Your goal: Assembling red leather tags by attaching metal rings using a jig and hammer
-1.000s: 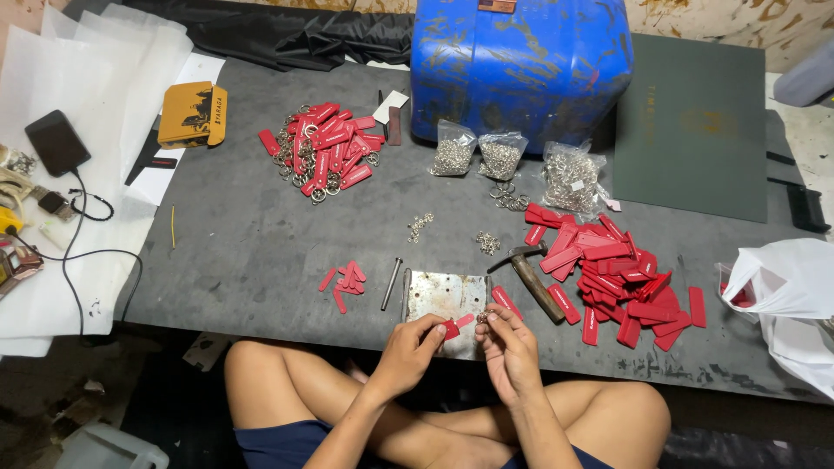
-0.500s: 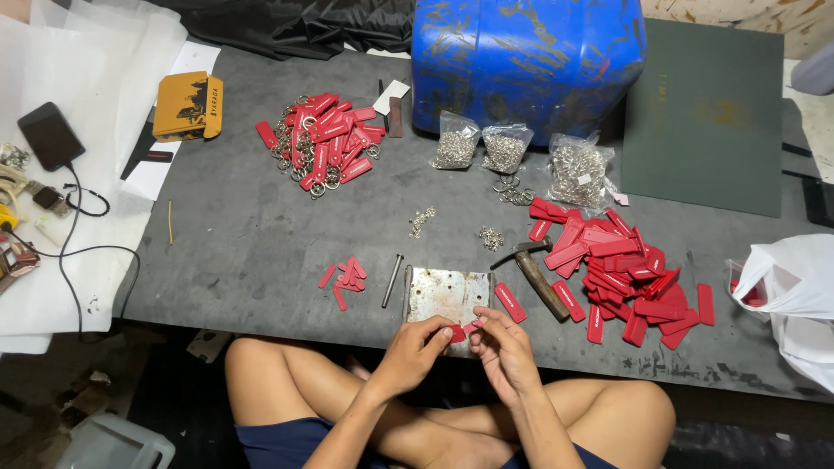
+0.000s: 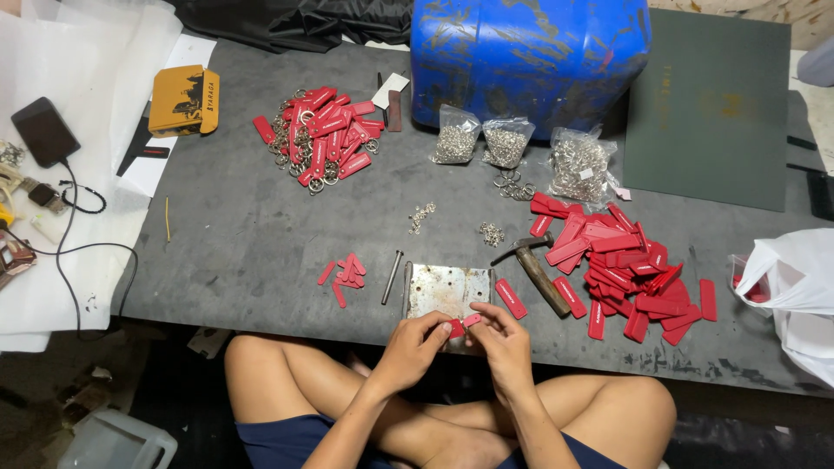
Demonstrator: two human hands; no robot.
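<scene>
the left hand (image 3: 415, 341) and right hand (image 3: 502, 341) are together at the near edge of the mat (image 3: 243, 234), both pinched on 1 red strap (image 3: 462, 325) held just over the near edge of the metal plate (image 3: 449, 290). whether a ring or rivet is already on that strap is too small to tell.

judging from how things lie, the work looks partly done. a finished pile (image 3: 320, 137) of red straps with metal rings sits at the far left of the mat, near the yellow box (image 3: 182, 102). a larger loose pile (image 3: 621, 260) of plain straps lies to the right, so it seems a good deal is left. a few more straps (image 3: 345, 273) lie just left of the plate, beside a punch (image 3: 392, 277), and 1 single strap (image 3: 511, 298) lies just right of it.

the hammer (image 3: 532, 266) rests untouched between the plate and the loose pile. 3 bags (image 3: 508, 146) of metal hardware stand in front of the blue drum (image 3: 530, 56), and small loose bits (image 3: 492, 234) lie on the mat beyond the plate. a white bag (image 3: 795, 287) lies at the far right, a phone (image 3: 44, 131) on white paper at the far left.
</scene>
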